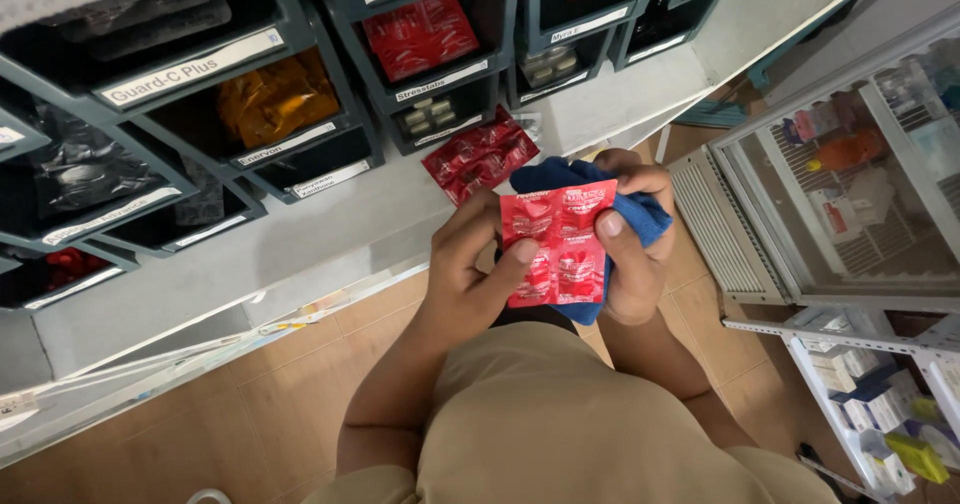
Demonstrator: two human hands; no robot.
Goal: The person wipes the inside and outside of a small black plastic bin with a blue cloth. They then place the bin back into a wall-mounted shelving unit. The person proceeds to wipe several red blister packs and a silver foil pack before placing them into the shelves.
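In front of a wall of labelled storage bins, two hands hold a red blister strip against a blue cloth.

Head view: the left hand (470,264) is closed around the left edge of the red blister strip (558,242), its thumb pressed flat on the strip's face; the right hand (632,249) is closed on both the strip's right edge and the bunched blue cloth (610,196), which lies behind the strip and hangs out below it. The strip is held upright between the hands, above the tan-clad lap and apart from the shelf. A second red blister strip (480,156) lies on the grey surface (330,229) below the dark bins (300,114). Judging by this, one strip is in hand with the cloth, another is out of its bin, and more red strips remain in a bin (420,34).
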